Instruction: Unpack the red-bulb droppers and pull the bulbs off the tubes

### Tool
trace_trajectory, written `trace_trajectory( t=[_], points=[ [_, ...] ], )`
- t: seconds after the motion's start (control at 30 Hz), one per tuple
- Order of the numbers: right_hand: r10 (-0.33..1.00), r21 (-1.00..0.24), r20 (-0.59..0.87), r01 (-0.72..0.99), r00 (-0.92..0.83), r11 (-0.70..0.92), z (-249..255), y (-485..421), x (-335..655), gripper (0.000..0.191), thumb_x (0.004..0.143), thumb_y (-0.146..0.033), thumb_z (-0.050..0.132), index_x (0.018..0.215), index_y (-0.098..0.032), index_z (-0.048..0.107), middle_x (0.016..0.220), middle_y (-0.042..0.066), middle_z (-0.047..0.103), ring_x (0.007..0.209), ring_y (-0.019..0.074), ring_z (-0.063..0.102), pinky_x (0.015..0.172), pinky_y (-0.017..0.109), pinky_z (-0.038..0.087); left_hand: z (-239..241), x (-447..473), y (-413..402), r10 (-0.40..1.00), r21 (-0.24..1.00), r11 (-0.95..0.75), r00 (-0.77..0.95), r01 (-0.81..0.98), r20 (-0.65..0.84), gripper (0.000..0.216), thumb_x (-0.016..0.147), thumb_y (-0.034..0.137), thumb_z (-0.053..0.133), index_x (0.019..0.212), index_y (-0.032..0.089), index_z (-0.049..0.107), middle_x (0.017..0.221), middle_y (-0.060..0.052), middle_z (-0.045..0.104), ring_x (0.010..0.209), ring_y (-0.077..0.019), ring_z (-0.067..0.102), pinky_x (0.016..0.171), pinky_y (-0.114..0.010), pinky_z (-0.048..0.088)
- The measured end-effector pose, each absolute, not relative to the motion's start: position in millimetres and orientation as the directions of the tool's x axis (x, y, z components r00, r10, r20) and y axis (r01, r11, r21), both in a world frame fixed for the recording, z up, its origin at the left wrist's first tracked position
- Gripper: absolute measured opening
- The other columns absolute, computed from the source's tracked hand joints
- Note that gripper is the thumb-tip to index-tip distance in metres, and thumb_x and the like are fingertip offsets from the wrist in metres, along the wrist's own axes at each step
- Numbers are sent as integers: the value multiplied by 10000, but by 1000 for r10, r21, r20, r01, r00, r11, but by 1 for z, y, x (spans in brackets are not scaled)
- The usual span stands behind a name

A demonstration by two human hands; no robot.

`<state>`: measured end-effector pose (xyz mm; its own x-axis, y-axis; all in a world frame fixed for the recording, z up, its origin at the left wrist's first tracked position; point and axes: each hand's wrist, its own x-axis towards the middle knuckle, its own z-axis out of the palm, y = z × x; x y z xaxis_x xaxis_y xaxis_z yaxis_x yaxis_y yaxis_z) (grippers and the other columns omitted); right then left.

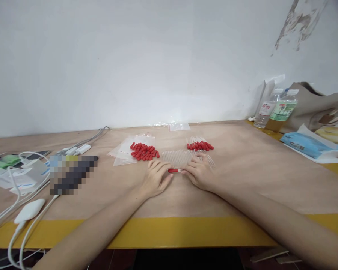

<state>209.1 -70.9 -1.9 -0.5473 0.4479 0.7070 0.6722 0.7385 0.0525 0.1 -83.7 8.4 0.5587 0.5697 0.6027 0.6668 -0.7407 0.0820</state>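
My right hand (199, 173) pinches the clear tube of a dropper whose red rubber bulb (173, 171) points left. Close to the bulb's end is my left hand (157, 177), its thumb and fingers apart; whether a fingertip touches the bulb I cannot tell. Just beyond my hands lies a row of clear, thin tubes (174, 158), partly hidden by my right fingers. Loose red bulbs (144, 151) are heaped behind my left hand. Several tubes with red bulbs fitted (199, 145) lie together behind my right hand.
Clear plastic bags (124, 150) lie under and beside the loose bulbs, and another bag (179, 127) is by the wall. White cables and a white charger (29, 210) occupy the left side. Bottles (281, 112), a blue tissue pack (310, 143) and a grey bag (307, 105) stand at right.
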Motion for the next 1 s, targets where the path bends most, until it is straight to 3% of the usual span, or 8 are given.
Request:
trace_trajectory(
  t=[0.07,0.17,0.33,0.57,0.67,0.77,0.9,1.0],
  points=[
    [453,23,703,654,-548,756,-4,-72,206,241,869,-276,425,820,-206,650,629,2,607,663,124,473,850,360,230,9,3,-84,539,39,-758,591,651,600,218,826,312,491,1004,195,544,988,-46,611,896,-178,493,830,-358,301],
    [439,1,698,614,-565,789,-7,-72,202,249,868,-273,424,783,-203,647,629,2,614,630,114,456,822,341,232,8,7,-82,501,-27,-764,620,644,604,155,844,296,466,866,196,583,862,-25,624,816,-162,486,823,-359,296],
    [390,48,722,604,-571,796,-2,-73,204,235,862,-264,440,756,-202,640,601,-13,604,627,107,449,816,332,228,7,10,-79,537,-69,-734,639,676,551,215,872,252,383,783,171,562,748,-31,585,750,-161,456,812,-372,293],
    [318,187,730,624,-605,759,4,-79,212,200,858,-249,448,781,-223,631,597,-32,591,634,99,433,837,334,212,7,10,-81,580,-44,-728,649,684,493,271,887,225,306,750,161,532,704,-30,543,716,-154,453,787,-368,304],
    [314,189,743,636,-590,748,2,-74,222,183,849,-242,457,816,-245,636,583,-34,575,646,107,433,844,336,210,6,4,-79,605,-13,-718,632,696,484,288,890,234,288,733,161,518,697,-34,543,703,-157,463,751,-356,326],
    [410,77,803,759,-432,647,2,-62,235,181,839,-241,465,890,-255,638,634,-17,589,680,122,457,812,334,218,7,-13,-69,701,133,-632,490,763,519,321,895,260,264,707,168,506,692,-39,538,691,-164,485,680,-320,365],
    [571,-47,791,908,-221,416,3,-42,243,256,840,-216,427,1041,-212,586,812,36,638,764,154,517,744,328,216,13,-47,-41,787,433,-445,112,784,606,244,866,320,349,824,178,543,820,-40,587,777,-166,543,705,-290,421],
    [641,-78,745,931,-183,356,0,-34,240,217,812,-203,425,945,-176,595,776,37,650,740,157,538,727,318,215,15,-75,-20,787,563,-291,-141,774,600,222,796,344,465,908,172,550,863,-45,609,759,-171,570,695,-292,450]
  ],
)
